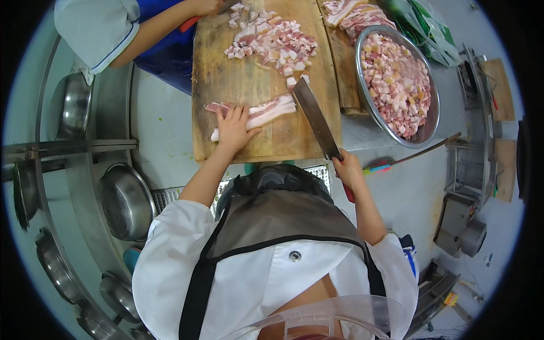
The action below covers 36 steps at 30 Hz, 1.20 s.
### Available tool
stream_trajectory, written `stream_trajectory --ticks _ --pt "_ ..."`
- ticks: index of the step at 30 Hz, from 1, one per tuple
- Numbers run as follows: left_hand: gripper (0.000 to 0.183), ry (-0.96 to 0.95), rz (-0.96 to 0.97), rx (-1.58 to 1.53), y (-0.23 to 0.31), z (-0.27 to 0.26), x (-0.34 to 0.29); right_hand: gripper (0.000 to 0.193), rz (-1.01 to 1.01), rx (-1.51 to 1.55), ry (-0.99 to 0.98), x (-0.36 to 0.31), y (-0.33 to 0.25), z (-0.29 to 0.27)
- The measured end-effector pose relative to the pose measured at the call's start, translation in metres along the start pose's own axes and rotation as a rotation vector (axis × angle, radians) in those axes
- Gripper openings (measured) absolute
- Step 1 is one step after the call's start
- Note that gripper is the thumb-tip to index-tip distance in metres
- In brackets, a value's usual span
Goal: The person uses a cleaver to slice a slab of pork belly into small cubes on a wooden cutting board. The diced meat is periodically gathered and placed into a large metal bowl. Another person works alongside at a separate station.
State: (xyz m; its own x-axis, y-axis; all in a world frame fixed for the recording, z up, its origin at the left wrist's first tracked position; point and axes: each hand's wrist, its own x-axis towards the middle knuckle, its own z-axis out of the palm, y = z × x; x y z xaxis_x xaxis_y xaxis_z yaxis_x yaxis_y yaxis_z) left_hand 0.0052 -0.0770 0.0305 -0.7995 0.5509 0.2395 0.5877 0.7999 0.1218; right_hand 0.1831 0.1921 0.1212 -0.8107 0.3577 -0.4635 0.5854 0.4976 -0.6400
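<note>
A strip of pork belly (271,110) lies across the near part of the wooden cutting board (215,73). My left hand (234,129) rests on it, fingers spread over the meat. In my right hand (349,168) is a cleaver (315,118) with a wide dark blade, gripped by its red handle. The blade's tip reaches just beyond the strip's right end, beside a couple of cut pork cubes (292,81). Farther up the board spreads a heap of diced pork (280,45).
Right of the board stands a metal bowl (433,107) full of diced pork. Behind it lie more pork slabs (362,20) and green plastic bags (425,25). At the far left, a co-worker's arm (161,31) holds a red-handled knife. Metal basins (126,201) sit on the left shelves.
</note>
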Motion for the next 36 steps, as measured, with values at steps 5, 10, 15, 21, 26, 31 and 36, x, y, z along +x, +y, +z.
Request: stream_trajectory --ticks 5,10,15,21,26,31,36 --pt "0.063 -0.128 0.032 0.043 -0.003 0.011 -0.012 0.016 -0.057 -0.005 0.006 0.003 0.008 0.002" --pt "0.063 -0.130 -0.051 0.101 0.002 0.008 -0.030 0.018 -0.119 -0.087 0.008 0.008 0.013 -0.001" --pt "0.077 -0.071 -0.033 0.102 -0.009 -0.021 -0.045 0.022 -0.351 -0.320 0.035 0.031 -0.001 -0.004" --pt "0.085 -0.271 -0.150 0.133 -0.026 -0.040 -0.063 0.022 -0.171 -0.156 -0.054 0.059 -0.009 -0.017" --pt "0.083 -0.465 -0.409 0.055 -0.012 -0.043 -0.067 0.019 -0.088 -0.039 -0.085 0.041 -0.029 -0.021" --pt "0.079 -0.152 -0.167 0.091 0.006 -0.031 -0.047 0.021 -0.181 -0.018 -0.073 0.036 -0.024 0.003" --pt "0.071 -0.082 -0.045 -0.060 0.043 0.014 0.023 0.027 -0.216 -0.073 -0.090 0.034 -0.037 0.025"
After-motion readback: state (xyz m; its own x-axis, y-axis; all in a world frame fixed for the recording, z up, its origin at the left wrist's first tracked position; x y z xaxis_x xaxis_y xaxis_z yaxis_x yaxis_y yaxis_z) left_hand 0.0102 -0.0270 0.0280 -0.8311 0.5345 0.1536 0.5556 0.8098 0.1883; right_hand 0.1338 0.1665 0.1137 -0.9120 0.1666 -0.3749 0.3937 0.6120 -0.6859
